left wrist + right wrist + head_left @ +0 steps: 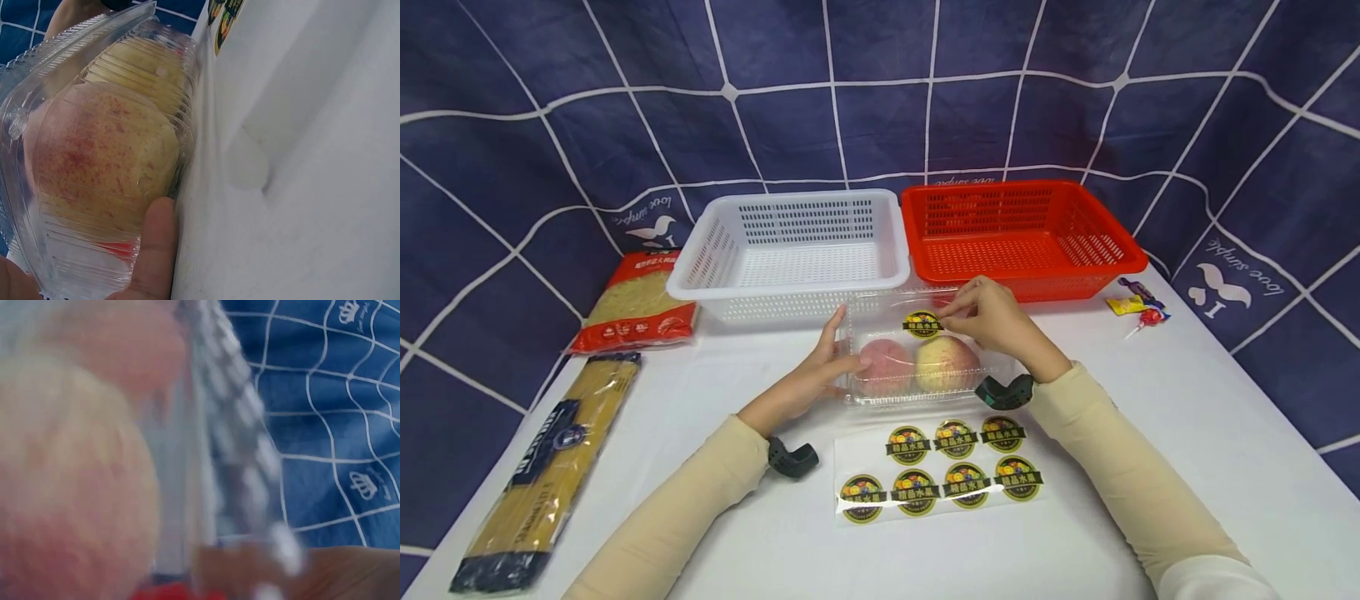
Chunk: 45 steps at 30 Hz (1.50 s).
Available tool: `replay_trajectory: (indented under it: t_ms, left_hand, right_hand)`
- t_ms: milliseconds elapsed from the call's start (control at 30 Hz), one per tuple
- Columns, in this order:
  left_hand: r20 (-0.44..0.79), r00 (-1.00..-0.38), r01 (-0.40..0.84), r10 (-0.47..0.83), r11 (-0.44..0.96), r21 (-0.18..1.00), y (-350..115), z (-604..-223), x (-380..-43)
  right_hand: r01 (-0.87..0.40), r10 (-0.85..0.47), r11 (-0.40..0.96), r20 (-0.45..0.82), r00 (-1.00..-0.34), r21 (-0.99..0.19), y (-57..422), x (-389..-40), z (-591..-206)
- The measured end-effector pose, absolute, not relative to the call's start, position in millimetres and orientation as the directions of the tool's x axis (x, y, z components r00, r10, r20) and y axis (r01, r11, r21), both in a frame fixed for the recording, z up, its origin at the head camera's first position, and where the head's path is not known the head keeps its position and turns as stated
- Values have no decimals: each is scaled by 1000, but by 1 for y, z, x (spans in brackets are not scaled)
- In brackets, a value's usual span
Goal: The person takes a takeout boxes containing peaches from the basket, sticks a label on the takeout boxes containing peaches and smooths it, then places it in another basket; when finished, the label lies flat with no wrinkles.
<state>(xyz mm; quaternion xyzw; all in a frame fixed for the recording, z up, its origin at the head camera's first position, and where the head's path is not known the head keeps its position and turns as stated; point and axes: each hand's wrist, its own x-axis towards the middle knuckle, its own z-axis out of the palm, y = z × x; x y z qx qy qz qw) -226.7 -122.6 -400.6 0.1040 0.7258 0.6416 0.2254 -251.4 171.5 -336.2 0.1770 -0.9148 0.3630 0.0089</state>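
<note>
A clear plastic clamshell box [880, 312] with two peaches, one pink [883, 367] and one yellowish [946, 364], is tilted up in front of the baskets. My left hand [808, 373] grips its left end; the left wrist view shows the thumb [156, 250] against the side. At the lid, my right hand [992, 321] pinches the right edge of a round black-and-gold fruit sticker [922, 324], which overlaps the lid. Below the box lies a clear sheet [868, 454] with several matching stickers [914, 490]. Blurred peaches [75, 487] fill much of the right wrist view.
Behind the box stand a white basket [790, 292] and a red basket [1045, 287]. To the left lie a red bag of pasta [636, 304] and a long pack of spaghetti [550, 467]. Small wrapped candies [1138, 306] lie at the right, and a blue checked cloth [880, 100] hangs behind.
</note>
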Motion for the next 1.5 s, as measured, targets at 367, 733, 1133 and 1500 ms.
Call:
replay_trajectory:
  t_ms: [367, 733, 1133, 1500]
  left_hand:
    - [-181, -886, -125, 427, 156, 980, -121, -402, -225]
    - [-175, -884, -131, 434, 130, 983, -119, -402, -221]
    - [-181, -882, -136, 435, 133, 982, -119, -401, -219]
    - [-194, -872, -141, 449, 149, 979, -121, -392, -215]
  right_hand:
    - [-305, -495, 471, 39, -868, -828, 206, -259, -318]
    - [-55, -418, 62, 25, -908, -997, 265, -269, -306]
    - [-174, -13, -545, 215, -976, -820, 334, -275, -318]
    - [-226, 285, -425, 107, -953, -877, 374, -275, -344]
